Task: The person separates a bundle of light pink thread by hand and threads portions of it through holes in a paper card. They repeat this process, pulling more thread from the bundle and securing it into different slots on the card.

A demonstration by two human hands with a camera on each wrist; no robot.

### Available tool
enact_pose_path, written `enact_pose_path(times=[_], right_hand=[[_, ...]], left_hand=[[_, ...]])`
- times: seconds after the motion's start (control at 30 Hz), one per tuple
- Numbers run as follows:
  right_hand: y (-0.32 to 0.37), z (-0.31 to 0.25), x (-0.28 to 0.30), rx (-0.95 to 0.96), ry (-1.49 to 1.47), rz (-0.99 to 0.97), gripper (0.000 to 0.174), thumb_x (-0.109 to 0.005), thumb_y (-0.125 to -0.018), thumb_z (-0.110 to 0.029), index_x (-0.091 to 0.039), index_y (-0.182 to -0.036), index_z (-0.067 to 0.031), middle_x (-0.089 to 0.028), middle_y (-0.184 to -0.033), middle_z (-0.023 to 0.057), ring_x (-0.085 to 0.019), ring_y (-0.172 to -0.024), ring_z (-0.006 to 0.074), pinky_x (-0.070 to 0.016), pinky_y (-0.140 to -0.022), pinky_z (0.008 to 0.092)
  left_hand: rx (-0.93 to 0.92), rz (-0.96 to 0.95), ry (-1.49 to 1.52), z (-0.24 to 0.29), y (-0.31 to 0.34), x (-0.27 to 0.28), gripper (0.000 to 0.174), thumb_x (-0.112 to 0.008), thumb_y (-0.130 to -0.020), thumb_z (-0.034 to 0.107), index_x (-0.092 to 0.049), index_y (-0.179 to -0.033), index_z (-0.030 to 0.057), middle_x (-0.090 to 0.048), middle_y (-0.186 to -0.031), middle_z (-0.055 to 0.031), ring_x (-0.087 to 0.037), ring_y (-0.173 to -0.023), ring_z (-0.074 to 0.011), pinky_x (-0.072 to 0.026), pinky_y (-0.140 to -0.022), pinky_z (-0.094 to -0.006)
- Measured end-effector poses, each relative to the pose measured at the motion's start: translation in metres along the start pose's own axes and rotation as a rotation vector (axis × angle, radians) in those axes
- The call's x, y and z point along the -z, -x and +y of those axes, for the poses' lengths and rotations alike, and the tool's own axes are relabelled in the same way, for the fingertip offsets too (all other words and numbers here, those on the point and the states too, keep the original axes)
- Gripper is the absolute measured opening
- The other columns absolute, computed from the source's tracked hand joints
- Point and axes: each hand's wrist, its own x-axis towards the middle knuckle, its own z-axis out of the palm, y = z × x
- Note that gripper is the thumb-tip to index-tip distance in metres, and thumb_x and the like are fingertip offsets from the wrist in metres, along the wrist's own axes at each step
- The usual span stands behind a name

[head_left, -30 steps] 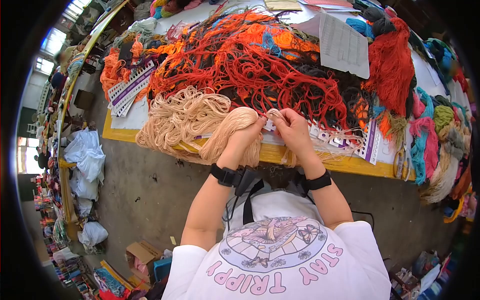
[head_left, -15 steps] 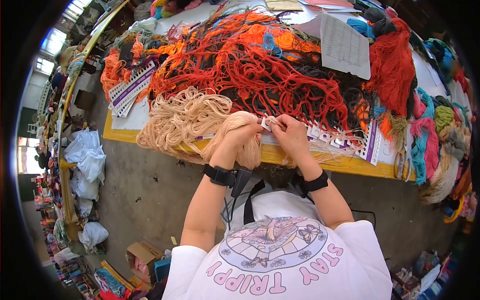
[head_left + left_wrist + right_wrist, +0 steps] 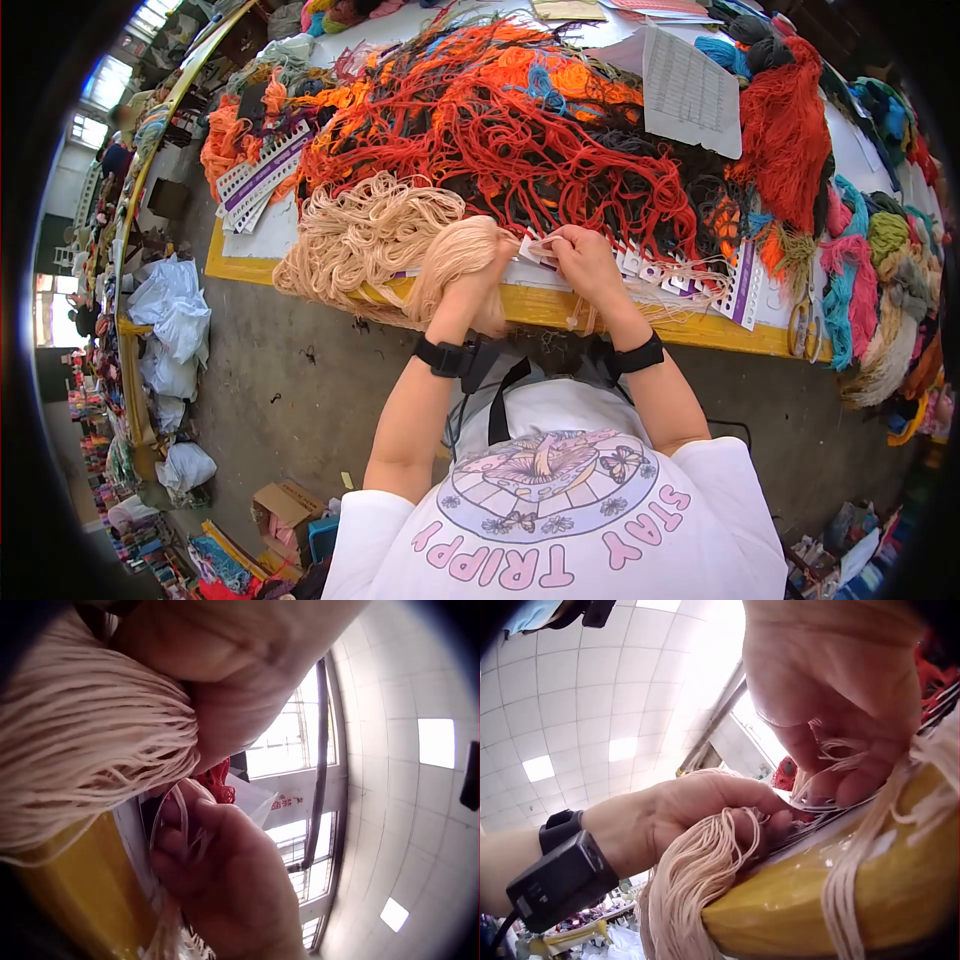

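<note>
My left hand (image 3: 482, 285) grips a thick hank of peach yarn (image 3: 455, 262), which drapes over the back of the hand and hangs down. In the right wrist view its fingers curl under the hank's looped strands (image 3: 697, 862). Just to the right, my right hand (image 3: 590, 266) pinches a few thin peach strands (image 3: 180, 814) between thumb and curled fingers. These strands run across the gap between the hands, over a white punched card (image 3: 533, 250) at the table's front edge. More loose peach yarn (image 3: 365, 235) lies piled left of the hands.
A large tangle of red, orange and black yarn (image 3: 500, 130) covers the table behind the hands. Purple-striped punched cards (image 3: 738, 285) lie right, with scissors (image 3: 803, 325) at the yellow table edge (image 3: 700, 332). A printed sheet (image 3: 690, 90) leans on the yarn.
The right hand, earlier holding a small folded bundle of strands, has shifted slightly right with strands drawn out. The white card has come into sight between the hands. The left hand has turned slightly.
</note>
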Motion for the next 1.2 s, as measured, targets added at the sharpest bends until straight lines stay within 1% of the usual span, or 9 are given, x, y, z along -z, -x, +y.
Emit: enact_pose_path(times=[0.1, 0.23, 0.33, 0.53, 0.8, 0.83, 0.87, 1.07, 1.2], right_hand=[[-0.002, -0.002, 0.001, -0.009, 0.025, -0.029, 0.024, -0.047, -0.076, -0.016, -0.064, -0.082, -0.0004, -0.061, -0.072, 0.0195, -0.059, -0.070, 0.0327, -0.0456, -0.066, 0.0377], [-0.003, 0.000, 0.001, -0.005, -0.013, -0.032, 0.024, -0.048, -0.075, -0.016, -0.064, -0.082, 0.0003, -0.062, -0.073, 0.0185, -0.060, -0.070, 0.0307, -0.0459, -0.066, 0.0362], [-0.005, 0.002, 0.002, -0.031, -0.061, -0.050, 0.023, -0.050, -0.074, -0.015, -0.064, -0.083, -0.0001, -0.062, -0.073, 0.0164, -0.061, -0.069, 0.0263, -0.0461, -0.066, 0.0338], [0.001, -0.009, 0.009, -0.028, -0.054, -0.089, 0.017, -0.057, -0.072, -0.012, -0.060, -0.085, -0.0020, -0.062, -0.074, 0.0123, -0.060, -0.068, 0.0207, -0.0460, -0.063, 0.0310], [-0.011, -0.003, 0.009, 0.346, 0.120, -0.135, 0.016, -0.058, -0.070, -0.006, -0.058, -0.086, -0.0079, -0.058, -0.078, 0.0102, -0.059, -0.073, 0.0231, -0.0469, -0.062, 0.0324], [-0.017, 0.001, 0.011, 0.344, 0.100, -0.199, 0.015, -0.057, -0.070, -0.006, -0.058, -0.085, -0.0069, -0.059, -0.077, 0.0092, -0.060, -0.072, 0.0213, -0.0473, -0.060, 0.0315], [-0.020, -0.019, 0.027, -0.075, -0.149, -0.458, 0.011, -0.057, -0.075, -0.008, -0.057, -0.085, -0.0045, -0.059, -0.076, 0.0044, -0.059, -0.068, 0.0135, -0.0484, -0.051, 0.0273], [-0.025, -0.022, 0.043, -0.184, -0.252, -0.530, 0.009, -0.057, -0.083, -0.016, -0.055, -0.086, -0.0086, -0.058, -0.076, -0.0014, -0.057, -0.071, 0.0065, -0.0482, -0.050, 0.0218], [-0.025, -0.020, 0.038, -0.177, -0.273, -0.475, 0.009, -0.056, -0.080, -0.012, -0.056, -0.087, -0.0057, -0.058, -0.074, 0.0012, -0.060, -0.069, 0.0089, -0.0490, -0.047, 0.0242]], left_hand=[[-0.032, 0.121, -0.066, 0.012, 0.003, 0.017, 0.013, -0.053, -0.082, 0.015, -0.061, -0.087, 0.0059, -0.056, -0.079, 0.0007, -0.050, -0.074, -0.0091, -0.0430, -0.066, -0.0280], [0.111, -0.114, 0.332, 0.012, 0.002, 0.019, 0.019, -0.053, -0.086, 0.021, -0.063, -0.089, 0.0047, -0.056, -0.081, 0.0013, -0.050, -0.074, -0.0083, -0.0421, -0.071, -0.0249], [-0.078, -0.167, 0.253, 0.009, -0.003, 0.016, 0.020, -0.053, -0.087, 0.021, -0.064, -0.091, 0.0044, -0.059, -0.085, 0.0001, -0.048, -0.071, -0.0064, -0.0413, -0.068, -0.0231], [0.365, -0.315, 1.169, 0.045, 0.000, 0.028, 0.015, -0.056, -0.084, 0.018, -0.063, -0.084, 0.0052, -0.062, -0.087, -0.0046, -0.047, -0.057, -0.0037, -0.0387, -0.050, -0.0189], [-0.187, -0.576, -0.207, 0.042, -0.009, 0.014, 0.018, -0.062, -0.082, 0.024, -0.062, -0.083, 0.0059, -0.056, -0.070, 0.0025, -0.050, -0.062, -0.0093, -0.0424, -0.056, -0.0265], [-0.137, -0.519, -0.191, 0.040, -0.009, 0.012, 0.020, -0.061, -0.081, 0.025, -0.062, -0.084, 0.0056, -0.057, -0.070, -0.0003, -0.051, -0.063, -0.0108, -0.0432, -0.059, -0.0278], [-0.088, -0.463, -0.175, 0.043, -0.009, 0.010, 0.022, -0.061, -0.081, 0.027, -0.062, -0.085, 0.0053, -0.058, -0.071, -0.0031, -0.053, -0.064, -0.0124, -0.0440, -0.061, -0.0292], [0.244, 0.085, 0.759, 0.078, -0.005, 0.082, 0.017, -0.059, -0.082, 0.015, -0.059, -0.092, 0.0015, -0.051, -0.066, -0.0001, -0.048, -0.055, -0.0074, -0.0397, -0.046, -0.0202], [-0.032, 0.331, 0.987, 0.054, -0.020, 0.175, 0.024, -0.058, -0.083, 0.017, -0.055, -0.102, 0.0034, -0.050, -0.066, -0.0001, -0.047, -0.055, -0.0073, -0.0399, -0.049, -0.0214]])
